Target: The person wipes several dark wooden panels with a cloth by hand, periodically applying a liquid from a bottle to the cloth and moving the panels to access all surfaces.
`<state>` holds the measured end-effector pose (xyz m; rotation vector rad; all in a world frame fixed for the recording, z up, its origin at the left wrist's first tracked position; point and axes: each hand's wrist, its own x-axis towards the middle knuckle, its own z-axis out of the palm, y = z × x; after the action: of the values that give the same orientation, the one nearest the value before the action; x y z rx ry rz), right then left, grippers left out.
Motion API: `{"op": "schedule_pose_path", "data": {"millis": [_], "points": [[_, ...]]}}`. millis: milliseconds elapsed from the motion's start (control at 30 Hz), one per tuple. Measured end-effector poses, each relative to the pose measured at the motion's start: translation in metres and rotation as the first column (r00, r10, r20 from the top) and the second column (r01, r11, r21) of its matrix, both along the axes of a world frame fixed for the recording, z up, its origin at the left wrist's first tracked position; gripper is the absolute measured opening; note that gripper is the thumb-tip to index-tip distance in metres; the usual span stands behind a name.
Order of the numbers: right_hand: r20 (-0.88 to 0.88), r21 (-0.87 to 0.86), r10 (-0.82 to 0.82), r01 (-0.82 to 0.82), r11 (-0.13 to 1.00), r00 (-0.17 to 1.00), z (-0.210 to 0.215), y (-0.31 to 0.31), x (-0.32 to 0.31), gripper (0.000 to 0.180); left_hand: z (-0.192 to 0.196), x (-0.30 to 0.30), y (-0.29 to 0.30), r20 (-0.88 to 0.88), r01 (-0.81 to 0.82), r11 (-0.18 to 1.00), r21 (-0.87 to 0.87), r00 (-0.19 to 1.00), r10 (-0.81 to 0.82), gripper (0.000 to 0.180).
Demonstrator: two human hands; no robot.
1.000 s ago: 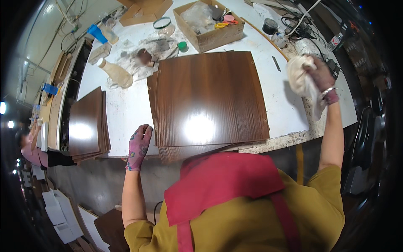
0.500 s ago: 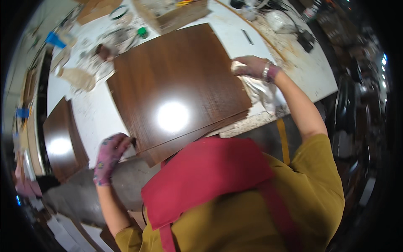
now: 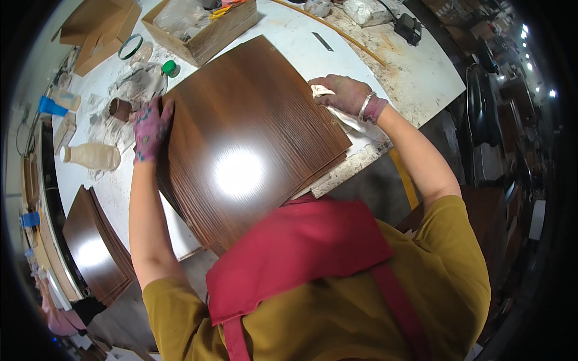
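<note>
A stack of dark brown wood-grain panels [image 3: 241, 108] lies in front of me on the white table, a bright glare on its top face. My left hand [image 3: 153, 127], in a pink patterned glove, rests at the left edge of the stack near its far corner. Its fingers are stretched out and hold nothing I can see. At the right edge of the panels, my right hand [image 3: 346, 96], in a stained pinkish glove with a bracelet at the wrist, is closed on a white cloth [image 3: 355, 123]. Part of the cloth hangs below the hand.
A second stack of brown panels [image 3: 93, 240] lies at the left. Beyond my left hand are a cloudy plastic bottle [image 3: 93, 156], a small brown jar [image 3: 120, 110] and a green-capped container [image 3: 171, 68]. Cardboard boxes [image 3: 226, 33] stand at the back. A black power adapter [image 3: 408, 29] lies far right.
My left hand has moved from the near left corner up along the left edge to the far part of the stack. My right hand stays on the cloth at the right edge. The view has shifted.
</note>
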<state>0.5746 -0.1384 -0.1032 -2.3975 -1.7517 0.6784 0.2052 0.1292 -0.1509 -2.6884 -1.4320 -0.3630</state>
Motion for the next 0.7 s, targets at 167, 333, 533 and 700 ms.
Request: {"op": "schedule_pose_path", "data": {"millis": [167, 333, 533, 700], "points": [[-0.021, 0.071, -0.06, 0.061, 0.996, 0.998, -0.008, -0.009, 0.001, 0.05, -0.016, -0.035, -0.033, 0.072, 0.013, 0.999, 0.029, 0.997, -0.015, 0.052], [-0.039, 0.517, -0.106, 0.111, 0.849, 0.994, 0.04, -0.033, -0.006, 0.049, 0.027, 0.013, -0.116, -0.049, 0.172, 0.985, -0.014, 0.984, -0.172, 0.059], [0.315, 0.504, 0.602, -0.666, 0.549, 0.734, 0.008, -0.045, -0.189, 0.03, 0.016, 0.018, -0.129, -0.012, 0.196, 0.98, -0.035, 0.98, -0.197, 0.056], [0.203, 0.572, 0.259, -0.329, 0.752, 0.944, -0.005, -0.078, -0.119, 0.037, 0.009, 0.014, -0.126, 0.056, 0.232, 0.972, 0.034, 0.971, -0.233, 0.054]]}}
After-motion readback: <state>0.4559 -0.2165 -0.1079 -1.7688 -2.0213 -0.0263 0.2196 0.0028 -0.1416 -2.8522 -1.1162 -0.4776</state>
